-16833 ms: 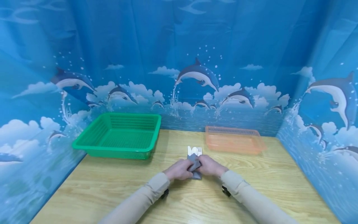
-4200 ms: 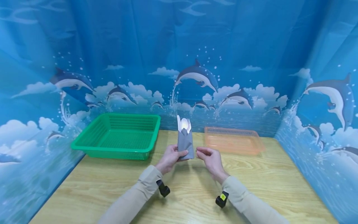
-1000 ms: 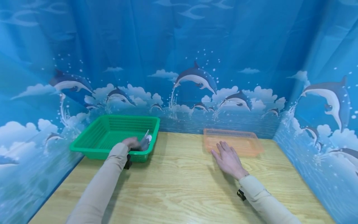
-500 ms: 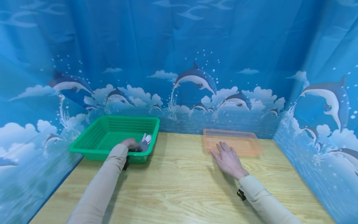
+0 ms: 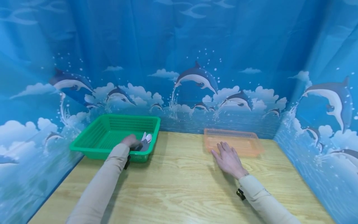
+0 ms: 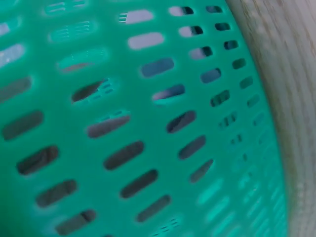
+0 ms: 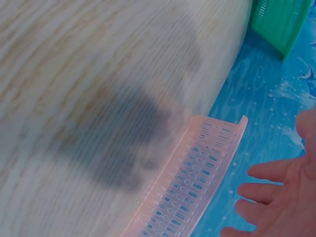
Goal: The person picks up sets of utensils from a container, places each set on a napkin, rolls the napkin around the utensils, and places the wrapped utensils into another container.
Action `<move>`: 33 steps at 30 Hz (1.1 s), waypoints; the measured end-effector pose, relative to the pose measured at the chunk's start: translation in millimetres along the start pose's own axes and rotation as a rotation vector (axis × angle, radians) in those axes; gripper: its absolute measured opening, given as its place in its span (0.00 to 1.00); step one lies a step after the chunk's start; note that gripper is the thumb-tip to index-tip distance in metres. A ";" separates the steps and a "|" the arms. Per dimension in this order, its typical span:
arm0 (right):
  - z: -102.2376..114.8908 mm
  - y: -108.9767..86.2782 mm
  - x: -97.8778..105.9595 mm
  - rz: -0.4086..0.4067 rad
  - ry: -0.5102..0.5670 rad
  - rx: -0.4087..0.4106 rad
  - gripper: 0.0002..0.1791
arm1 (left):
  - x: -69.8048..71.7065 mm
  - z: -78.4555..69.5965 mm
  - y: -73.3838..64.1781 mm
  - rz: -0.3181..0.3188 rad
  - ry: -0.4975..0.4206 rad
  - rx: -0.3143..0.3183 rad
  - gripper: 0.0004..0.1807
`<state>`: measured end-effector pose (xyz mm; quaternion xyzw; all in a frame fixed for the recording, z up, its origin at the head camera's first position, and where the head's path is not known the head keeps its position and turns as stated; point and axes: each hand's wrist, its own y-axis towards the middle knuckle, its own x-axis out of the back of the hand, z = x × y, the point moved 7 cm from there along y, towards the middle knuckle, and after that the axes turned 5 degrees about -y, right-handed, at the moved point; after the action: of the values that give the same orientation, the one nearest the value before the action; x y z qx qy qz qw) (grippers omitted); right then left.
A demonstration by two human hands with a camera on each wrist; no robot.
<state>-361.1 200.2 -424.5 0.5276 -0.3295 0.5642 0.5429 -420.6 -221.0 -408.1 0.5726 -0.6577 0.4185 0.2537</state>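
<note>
Inside the green basket (image 5: 73, 146), at its near right corner, lies a grey folded napkin (image 5: 145, 145). A white knife (image 5: 144, 136) and spoon (image 5: 149, 137) stick out of its far end. Through the basket's slots in the left wrist view, a fork's tines (image 6: 123, 18) show. My left hand (image 5: 130, 141) reaches over the front rim and grips the napkin's near end, fingertips largely hidden behind the hand and rim. My right hand (image 5: 230, 161), holding nothing, is held palm down with straight fingers over the front edge of the orange tray (image 5: 233, 143).
A light wooden table (image 5: 179, 186) carries both containers, the green one at the back left and the orange one at the back right. A blue dolphin-print curtain (image 5: 156, 46) hangs close behind and along both sides.
My left hand has carried the napkin-wrapped cutlery from the table's middle into the green basket, where it has been lowered flatter. My right hand moved over to the orange tray and stays there.
</note>
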 end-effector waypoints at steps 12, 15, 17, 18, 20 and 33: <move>-4.6 3.8 2.4 0.019 -0.003 -0.029 0.39 | 1.7 -35.4 -4.5 -0.126 -0.075 -0.091 0.24; -4.6 3.8 2.4 0.014 0.005 -0.029 0.38 | 2.5 -41.7 -5.0 -0.138 -0.089 -0.115 0.23; -3.8 3.8 1.8 0.015 0.012 -0.024 0.38 | 4.2 -40.1 -4.9 -0.142 -0.080 -0.114 0.23; -3.5 4.0 1.3 0.018 0.018 -0.023 0.38 | 5.3 -37.9 -4.8 -0.146 -0.072 -0.115 0.24; -3.0 4.0 0.4 0.019 0.018 -0.021 0.38 | 6.9 -31.9 -4.7 -0.150 -0.066 -0.109 0.23; -2.2 3.6 -0.4 0.013 0.007 -0.011 0.36 | 2.6 -31.0 -6.2 -0.138 -0.085 -0.115 0.26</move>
<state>-365.2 201.5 -424.7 0.5207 -0.3341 0.5676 0.5433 -419.7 -196.3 -388.2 0.6183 -0.6497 0.3369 0.2863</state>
